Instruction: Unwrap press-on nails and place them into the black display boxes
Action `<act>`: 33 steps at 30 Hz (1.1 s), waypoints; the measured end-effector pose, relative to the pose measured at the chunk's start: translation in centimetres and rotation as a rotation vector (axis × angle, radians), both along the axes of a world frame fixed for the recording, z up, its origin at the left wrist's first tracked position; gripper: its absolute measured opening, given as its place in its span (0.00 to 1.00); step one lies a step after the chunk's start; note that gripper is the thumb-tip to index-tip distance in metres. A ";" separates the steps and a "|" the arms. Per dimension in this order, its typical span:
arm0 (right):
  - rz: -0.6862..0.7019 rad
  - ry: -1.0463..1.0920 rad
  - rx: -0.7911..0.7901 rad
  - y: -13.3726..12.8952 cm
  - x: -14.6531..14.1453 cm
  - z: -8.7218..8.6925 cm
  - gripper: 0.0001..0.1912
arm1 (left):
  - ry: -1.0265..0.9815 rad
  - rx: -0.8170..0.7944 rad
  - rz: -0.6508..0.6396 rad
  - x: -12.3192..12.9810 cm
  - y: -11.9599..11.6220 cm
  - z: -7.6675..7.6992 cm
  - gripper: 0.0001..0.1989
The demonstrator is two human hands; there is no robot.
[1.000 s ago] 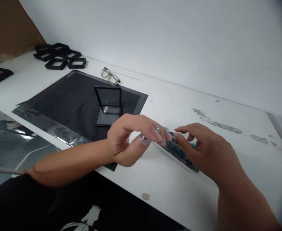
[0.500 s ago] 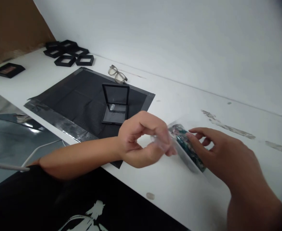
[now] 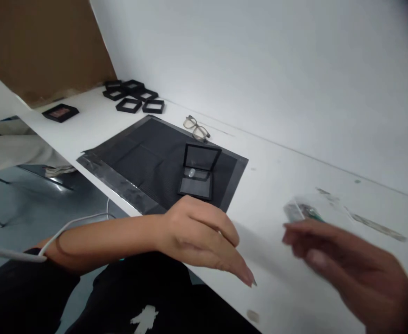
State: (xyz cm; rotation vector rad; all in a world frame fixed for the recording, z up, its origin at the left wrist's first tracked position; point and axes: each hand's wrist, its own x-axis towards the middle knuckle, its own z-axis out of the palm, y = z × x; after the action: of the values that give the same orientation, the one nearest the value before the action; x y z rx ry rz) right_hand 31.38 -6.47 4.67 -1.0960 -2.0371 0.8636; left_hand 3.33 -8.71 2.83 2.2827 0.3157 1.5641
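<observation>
Over the table's front edge, my left hand (image 3: 200, 236) points down to the right with its fingers pressed together. A tiny pale, pointed bit shows at its fingertips, too small to name. My right hand (image 3: 346, 264), blurred, has its thumb apart from its fingers and nothing visible between them. Just behind it lies a clear plastic bag (image 3: 294, 208) with green and dark contents, partly hidden by that hand. Beyond my left hand, a flat black case (image 3: 195, 185) stands with its lid raised on a black mat (image 3: 137, 160). A small clear piece (image 3: 191, 173) lies near its hinge.
Eyeglasses (image 3: 197, 129) rest behind the mat. Several black frames (image 3: 129, 105) are grouped at the back left, and a black box with a reddish window (image 3: 60, 112) sits apart. A white cable (image 3: 64, 227) runs by my left forearm. A wall borders the white table (image 3: 269, 185).
My left hand has let go of the plastic bag and turned downward. The bag now lies farther back, with my right hand drawn off it. The view has shifted, moving the table scene rightward and down.
</observation>
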 end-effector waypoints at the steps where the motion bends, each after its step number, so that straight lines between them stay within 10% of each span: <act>1: 0.203 0.065 -0.047 -0.6 -1.4 0.3 0.13 | -0.040 0.030 0.034 -0.3 -0.1 0.1 0.13; 5: 0.535 0.147 -0.228 -2.0 -5.6 0.2 0.24 | -0.139 0.112 0.117 -0.8 -0.3 0.1 0.12; 25: 0.491 0.429 -0.633 -0.5 -10.8 -1.4 0.24 | -0.152 0.063 0.027 -3.1 1.6 -2.3 0.20; 33: 0.087 -0.024 -0.264 3.3 -12.7 -0.3 0.13 | 0.411 0.346 0.392 -10.3 3.9 -2.0 0.15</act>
State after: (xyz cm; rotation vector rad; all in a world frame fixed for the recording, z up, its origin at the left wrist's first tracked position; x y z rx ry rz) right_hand 18.68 -3.17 4.36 -1.1682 -2.0444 1.1953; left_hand -6.96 -4.80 0.82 2.9601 0.6796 1.3848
